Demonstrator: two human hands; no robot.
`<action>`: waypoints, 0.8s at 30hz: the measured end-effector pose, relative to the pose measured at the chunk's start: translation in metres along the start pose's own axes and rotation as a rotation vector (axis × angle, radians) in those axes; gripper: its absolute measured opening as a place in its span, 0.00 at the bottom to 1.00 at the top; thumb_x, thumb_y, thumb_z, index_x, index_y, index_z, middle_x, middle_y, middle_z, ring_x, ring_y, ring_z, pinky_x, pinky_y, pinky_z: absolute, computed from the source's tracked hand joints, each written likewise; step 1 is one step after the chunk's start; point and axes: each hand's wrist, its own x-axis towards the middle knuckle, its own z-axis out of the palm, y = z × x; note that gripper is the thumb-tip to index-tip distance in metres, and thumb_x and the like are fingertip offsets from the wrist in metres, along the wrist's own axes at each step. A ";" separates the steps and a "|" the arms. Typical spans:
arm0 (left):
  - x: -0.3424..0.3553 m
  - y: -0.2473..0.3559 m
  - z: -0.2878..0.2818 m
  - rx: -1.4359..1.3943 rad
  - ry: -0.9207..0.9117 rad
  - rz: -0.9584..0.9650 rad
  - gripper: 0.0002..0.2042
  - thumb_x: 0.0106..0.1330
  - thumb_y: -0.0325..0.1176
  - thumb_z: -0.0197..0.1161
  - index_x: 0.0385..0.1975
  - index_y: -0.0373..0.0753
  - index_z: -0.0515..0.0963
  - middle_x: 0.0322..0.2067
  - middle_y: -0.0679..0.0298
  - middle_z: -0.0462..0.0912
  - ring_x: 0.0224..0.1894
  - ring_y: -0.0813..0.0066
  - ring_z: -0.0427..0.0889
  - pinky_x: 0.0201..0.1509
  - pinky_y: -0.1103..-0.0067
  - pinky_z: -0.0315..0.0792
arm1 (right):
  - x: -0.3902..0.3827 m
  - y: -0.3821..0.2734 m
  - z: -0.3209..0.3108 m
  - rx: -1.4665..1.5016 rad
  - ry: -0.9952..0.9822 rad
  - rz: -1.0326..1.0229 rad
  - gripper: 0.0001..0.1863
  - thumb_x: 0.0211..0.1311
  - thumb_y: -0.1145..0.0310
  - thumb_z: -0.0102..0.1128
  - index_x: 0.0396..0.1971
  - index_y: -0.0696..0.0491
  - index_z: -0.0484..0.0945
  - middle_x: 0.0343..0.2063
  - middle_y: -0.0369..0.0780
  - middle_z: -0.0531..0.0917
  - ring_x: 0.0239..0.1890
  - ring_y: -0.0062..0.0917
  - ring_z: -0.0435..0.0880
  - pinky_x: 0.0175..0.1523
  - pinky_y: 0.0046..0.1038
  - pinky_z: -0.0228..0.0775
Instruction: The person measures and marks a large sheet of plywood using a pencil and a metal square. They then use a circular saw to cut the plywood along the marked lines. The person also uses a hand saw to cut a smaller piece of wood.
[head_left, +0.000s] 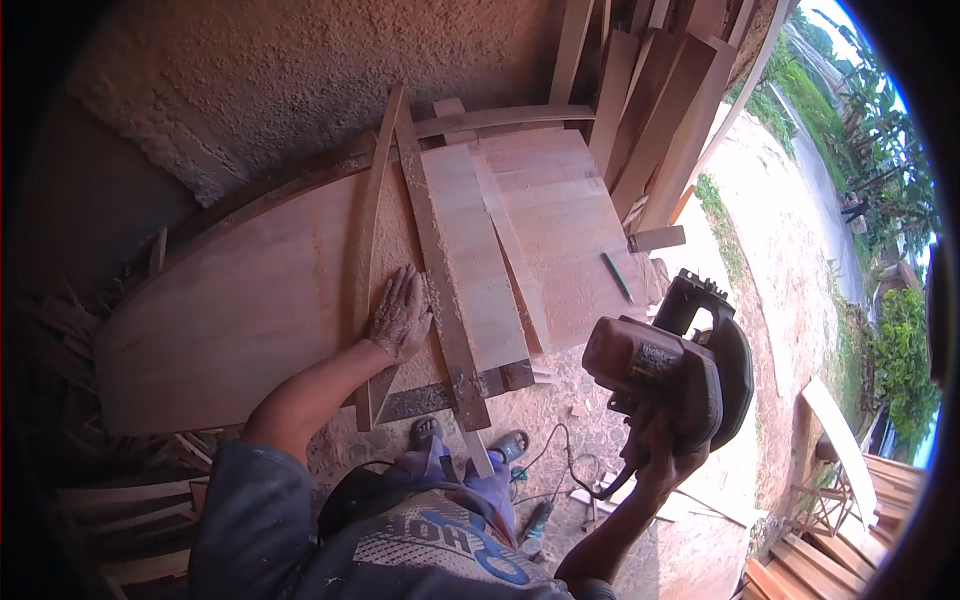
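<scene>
My left hand (400,318), dusted with sawdust, lies flat with its fingers stretched out on a sawdust-covered part of the wooden panels. A narrow wooden strip (372,230) runs on its left side and a darker wooden batten (428,240) on its right; both cross the panels. Raised off to the right of the work surface, my right hand (662,465) is closed around the handle of a dark circular saw (645,362). The saw is tilted, and its housing hides part of the grip. To its left, a green pencil (617,277) rests on a pale panel (570,220).
Long boards (660,120) lean against the rough wall (330,60). A power cord (568,455) trails over the dusty ground beside my feet. Wood strips (130,505) are piled at lower left, and more planks (825,560) lie at lower right. A curved large panel (220,310) extends leftward.
</scene>
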 end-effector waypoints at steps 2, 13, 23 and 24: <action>0.001 0.003 0.005 0.012 -0.004 0.007 0.38 0.69 0.37 0.52 0.72 0.22 0.43 0.73 0.34 0.45 0.77 0.39 0.42 0.80 0.55 0.37 | -0.004 0.022 -0.041 -0.026 0.052 0.031 0.21 0.56 0.73 0.69 0.49 0.61 0.77 0.30 0.34 0.81 0.26 0.14 0.76 0.34 0.18 0.69; 0.000 0.005 0.009 0.160 -0.049 -0.052 0.37 0.74 0.42 0.44 0.74 0.26 0.39 0.75 0.38 0.42 0.78 0.40 0.40 0.80 0.56 0.35 | 0.032 0.208 -0.222 -0.044 -0.141 0.350 0.31 0.59 0.69 0.64 0.63 0.58 0.69 0.39 0.34 0.78 0.37 0.16 0.77 0.35 0.22 0.72; 0.000 -0.003 0.017 0.060 -0.035 0.005 0.45 0.74 0.64 0.33 0.75 0.27 0.39 0.75 0.39 0.39 0.78 0.41 0.39 0.79 0.56 0.35 | 0.104 0.418 -0.194 -0.490 -0.572 0.050 0.43 0.61 0.70 0.63 0.75 0.51 0.52 0.52 0.56 0.79 0.53 0.53 0.80 0.58 0.43 0.70; 0.001 -0.002 0.016 0.052 -0.043 -0.007 0.46 0.74 0.65 0.32 0.75 0.28 0.39 0.76 0.39 0.39 0.78 0.41 0.39 0.79 0.56 0.35 | 0.109 0.440 -0.182 -0.570 -0.735 0.225 0.43 0.58 0.72 0.60 0.74 0.50 0.52 0.51 0.57 0.79 0.55 0.54 0.78 0.58 0.46 0.70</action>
